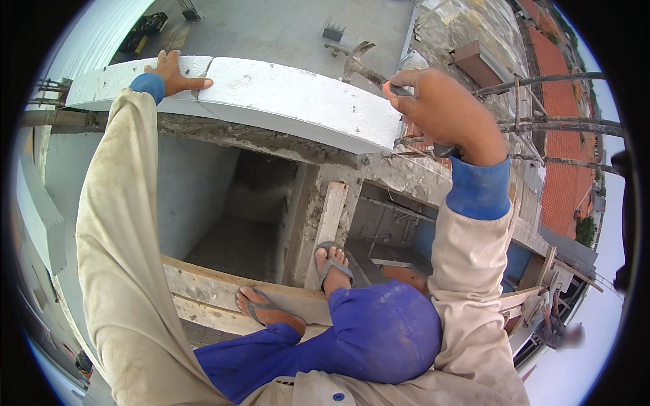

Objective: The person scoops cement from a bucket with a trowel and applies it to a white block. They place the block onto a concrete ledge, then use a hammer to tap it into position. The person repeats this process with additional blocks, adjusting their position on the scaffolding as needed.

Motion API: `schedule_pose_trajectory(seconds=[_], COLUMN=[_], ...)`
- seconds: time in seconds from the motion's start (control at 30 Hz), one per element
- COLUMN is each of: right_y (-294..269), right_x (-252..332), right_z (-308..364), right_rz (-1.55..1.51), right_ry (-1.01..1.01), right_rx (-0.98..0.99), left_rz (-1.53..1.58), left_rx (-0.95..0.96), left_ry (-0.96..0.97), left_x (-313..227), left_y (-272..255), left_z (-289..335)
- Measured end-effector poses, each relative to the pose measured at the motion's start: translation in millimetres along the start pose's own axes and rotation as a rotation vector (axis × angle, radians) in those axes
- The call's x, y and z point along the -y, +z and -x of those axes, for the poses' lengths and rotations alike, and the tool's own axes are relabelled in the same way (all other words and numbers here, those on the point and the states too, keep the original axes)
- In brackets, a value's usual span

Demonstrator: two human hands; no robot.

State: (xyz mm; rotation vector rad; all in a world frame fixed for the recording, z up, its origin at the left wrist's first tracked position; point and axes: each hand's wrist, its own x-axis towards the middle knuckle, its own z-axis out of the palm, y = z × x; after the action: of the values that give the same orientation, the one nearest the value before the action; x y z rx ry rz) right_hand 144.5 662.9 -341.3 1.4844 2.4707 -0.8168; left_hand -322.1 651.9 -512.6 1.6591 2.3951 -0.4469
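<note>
A row of white lightweight concrete blocks (284, 91) lies along the top of a low wall. On the left end block (108, 84) my left hand (170, 73) rests flat with its fingers spread, beside the joint between two blocks. My right hand (450, 111) is closed around the handle of a claw hammer (357, 62). The metal head points left and shows just beyond the far edge of the block row, near its right end. From this angle I cannot tell whether it touches the block.
My sandalled feet stand on wooden planks (233, 287) and a narrow board (333, 206) above deep openings (237, 196). Bamboo scaffold poles (562, 124) stand at the right, near red tiled roofs (565, 176). Beyond the wall spreads a grey concrete slab (271, 30). Another person (552, 325) is at lower right.
</note>
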Motion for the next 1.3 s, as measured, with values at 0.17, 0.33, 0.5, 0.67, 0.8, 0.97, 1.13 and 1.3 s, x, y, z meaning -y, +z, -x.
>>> schedule_pose_trajectory(seconds=[0.17, 0.33, 0.5, 0.67, 0.8, 0.97, 1.13, 1.3], right_y=[6.1, 16.8, 17.4, 24.8, 36.8, 49.2, 60.1, 81.8], right_x=[-6.1, -4.5, 3.7, 11.0, 6.9, -2.8, -5.2, -5.4], right_z=[5.8, 14.2, 27.0, 36.9, 43.1, 49.4, 52.6, 52.2], right_rz=[0.050, 0.232, 0.002, -0.045, -0.074, -0.066, -0.070, -0.147], right_ry=[0.017, -0.230, -0.064, -0.025, -0.045, -0.088, -0.100, -0.070], right_rx=[-0.028, -0.278, -0.155, -0.209, -0.268, -0.321, -0.368, -0.440], left_rz=[-0.011, 0.031, 0.065, 0.110, 0.138, 0.154, 0.127, 0.109], left_rx=[0.022, 0.007, 0.023, 0.039, 0.038, 0.021, 0.059, 0.046], left_ry=[-0.003, 0.003, -0.002, 0.054, 0.058, 0.017, 0.011, 0.016], left_x=[0.5, -1.4, -5.2, -4.9, -4.1, -6.6, -8.4, -7.6], left_y=[2.8, 0.1, -7.6, -11.0, -10.0, -9.2, -9.6, -6.5], left_z=[-2.5, 4.3, 17.1, 20.2, 22.0, 26.5, 25.3, 22.6])
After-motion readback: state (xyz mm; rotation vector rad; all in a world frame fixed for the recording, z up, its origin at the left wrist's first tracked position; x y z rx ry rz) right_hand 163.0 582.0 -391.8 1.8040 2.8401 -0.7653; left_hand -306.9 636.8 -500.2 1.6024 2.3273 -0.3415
